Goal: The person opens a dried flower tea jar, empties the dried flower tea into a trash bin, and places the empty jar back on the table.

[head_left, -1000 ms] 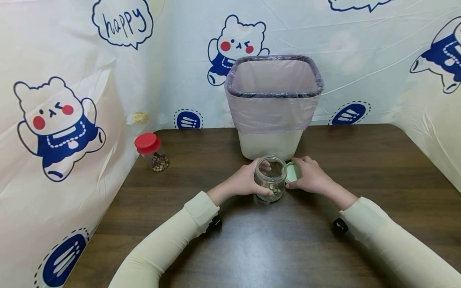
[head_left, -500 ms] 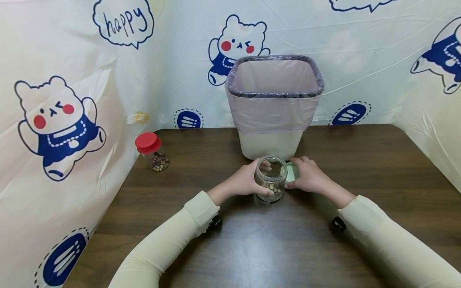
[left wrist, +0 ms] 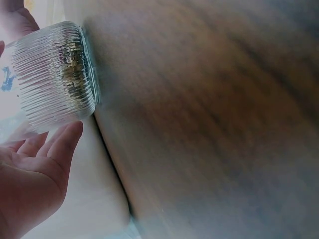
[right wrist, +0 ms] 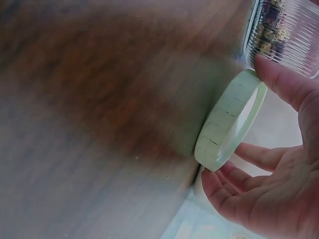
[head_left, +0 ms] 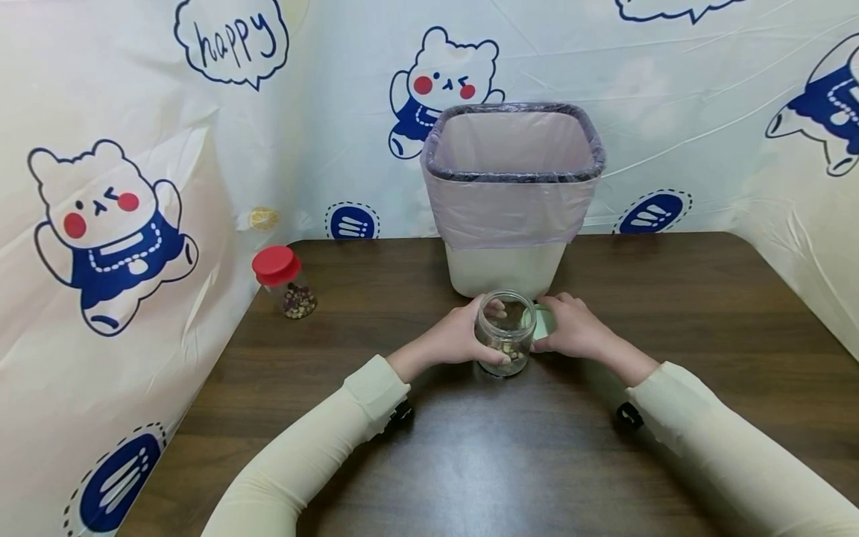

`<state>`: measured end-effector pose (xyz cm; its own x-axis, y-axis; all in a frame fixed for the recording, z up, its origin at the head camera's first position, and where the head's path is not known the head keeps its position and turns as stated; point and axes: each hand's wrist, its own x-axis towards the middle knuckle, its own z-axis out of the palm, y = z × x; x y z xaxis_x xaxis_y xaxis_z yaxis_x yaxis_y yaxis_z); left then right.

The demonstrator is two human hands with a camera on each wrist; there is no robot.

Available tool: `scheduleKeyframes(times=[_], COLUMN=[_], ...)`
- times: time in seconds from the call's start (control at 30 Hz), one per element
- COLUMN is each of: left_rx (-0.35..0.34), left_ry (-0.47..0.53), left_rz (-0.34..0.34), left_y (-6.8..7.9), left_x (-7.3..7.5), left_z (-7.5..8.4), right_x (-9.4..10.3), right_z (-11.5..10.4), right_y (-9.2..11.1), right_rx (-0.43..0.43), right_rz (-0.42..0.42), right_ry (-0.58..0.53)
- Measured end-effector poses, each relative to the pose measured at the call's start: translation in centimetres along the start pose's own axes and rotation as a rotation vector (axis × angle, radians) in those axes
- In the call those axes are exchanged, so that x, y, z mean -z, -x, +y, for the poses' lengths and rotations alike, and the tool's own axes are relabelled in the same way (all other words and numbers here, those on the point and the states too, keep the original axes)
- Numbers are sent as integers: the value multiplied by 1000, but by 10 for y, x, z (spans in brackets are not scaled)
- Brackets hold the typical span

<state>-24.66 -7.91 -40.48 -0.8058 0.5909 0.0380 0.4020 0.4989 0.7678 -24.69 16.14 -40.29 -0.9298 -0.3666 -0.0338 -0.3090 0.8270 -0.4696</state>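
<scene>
The left hand (head_left: 459, 335) holds the uncovered jar (head_left: 513, 340) upright, thumb on the near side and fingers curled round the far side; mixed pieces (left wrist: 75, 69) lie in its bottom. The right hand (head_left: 573, 326) pinches a green lid (right wrist: 226, 117) between thumb and fingers, just beside the jar. Both are toward the far edge of the surface (head_left: 429, 462), before the bin (head_left: 506, 272). A red-capped jar (head_left: 285, 285) stands near the far left corner.

Cream slvs (head_left: 305, 451), prob. blk wrist cams (head_left: 629, 416)
</scene>
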Motion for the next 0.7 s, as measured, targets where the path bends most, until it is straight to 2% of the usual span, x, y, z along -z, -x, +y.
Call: scheduleKeyframes(times=[0.7], left_rx=[19], left_ry=[-18], left_rz=[2], left_y=[1], left_x=[-1], left_z=[1], right_x=[-3], right_z=[3], right_y=[-4], right_rx=[29], right_rz=[-37], right_ry=[5])
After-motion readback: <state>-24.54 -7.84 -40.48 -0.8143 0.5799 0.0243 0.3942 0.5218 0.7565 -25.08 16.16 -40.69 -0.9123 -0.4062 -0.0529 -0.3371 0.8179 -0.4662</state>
